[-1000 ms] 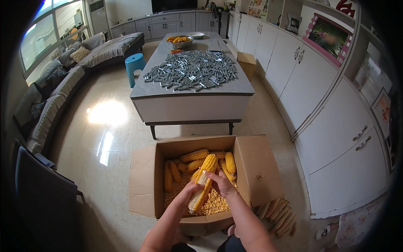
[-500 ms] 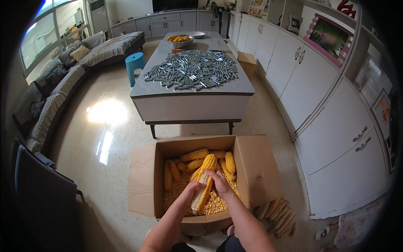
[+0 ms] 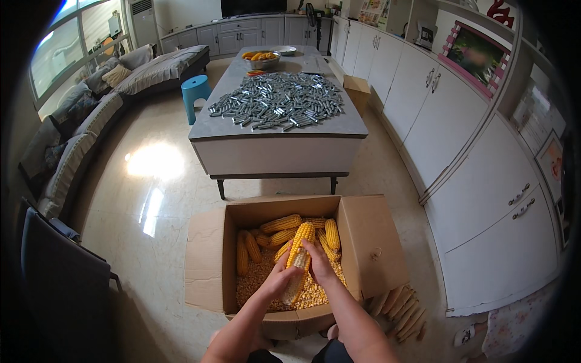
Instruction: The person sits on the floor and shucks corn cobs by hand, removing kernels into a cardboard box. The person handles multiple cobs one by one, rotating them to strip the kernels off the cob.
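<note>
Both hands grip one corn cob (image 3: 298, 256) over an open cardboard box (image 3: 378, 247). My left hand (image 3: 278, 281) wraps the cob's lower, partly stripped end. My right hand (image 3: 318, 263) clasps it from the right, near the middle. The cob's upper end still carries yellow kernels. Inside the box lie several whole yellow cobs (image 3: 279, 224) at the back and a layer of loose kernels (image 3: 257, 279) on the bottom.
Bare cobs (image 3: 404, 307) lie piled on the floor right of the box. Beyond the box stands a low table (image 3: 278, 147) covered with small grey metal pieces, with a bowl of corn (image 3: 261, 58) at its far end. White cabinets run along the right, sofas and a blue stool (image 3: 195, 95) on the left.
The hands and the cob have shifted only slightly over the box; the grip looks the same.
</note>
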Demonstrator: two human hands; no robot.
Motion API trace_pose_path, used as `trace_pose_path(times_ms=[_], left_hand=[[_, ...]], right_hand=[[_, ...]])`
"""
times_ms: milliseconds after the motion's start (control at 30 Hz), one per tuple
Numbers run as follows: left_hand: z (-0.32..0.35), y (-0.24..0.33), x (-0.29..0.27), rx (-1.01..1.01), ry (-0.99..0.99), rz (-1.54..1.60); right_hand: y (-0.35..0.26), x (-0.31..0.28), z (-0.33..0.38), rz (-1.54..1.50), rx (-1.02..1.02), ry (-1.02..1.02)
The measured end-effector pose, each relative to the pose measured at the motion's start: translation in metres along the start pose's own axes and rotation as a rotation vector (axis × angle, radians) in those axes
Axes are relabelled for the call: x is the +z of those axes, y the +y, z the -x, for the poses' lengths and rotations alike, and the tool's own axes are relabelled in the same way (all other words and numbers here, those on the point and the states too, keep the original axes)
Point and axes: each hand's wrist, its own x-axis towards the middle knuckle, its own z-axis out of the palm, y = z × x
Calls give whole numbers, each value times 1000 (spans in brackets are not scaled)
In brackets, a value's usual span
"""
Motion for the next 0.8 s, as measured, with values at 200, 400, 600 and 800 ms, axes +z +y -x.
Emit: trace_pose_path(times_ms=[200, 400, 600, 800], left_hand=[[5, 14, 1, -77, 18, 74], [5, 15, 2, -43, 32, 43], [-2, -3, -6, 5, 7, -83], [2, 6, -3, -43, 35, 26]], right_hand=[[0, 6, 5, 262, 18, 79], [8, -5, -2, 171, -37, -29], [-3, 17, 4, 266, -99, 108], [-7, 13, 6, 298, -65, -16]])
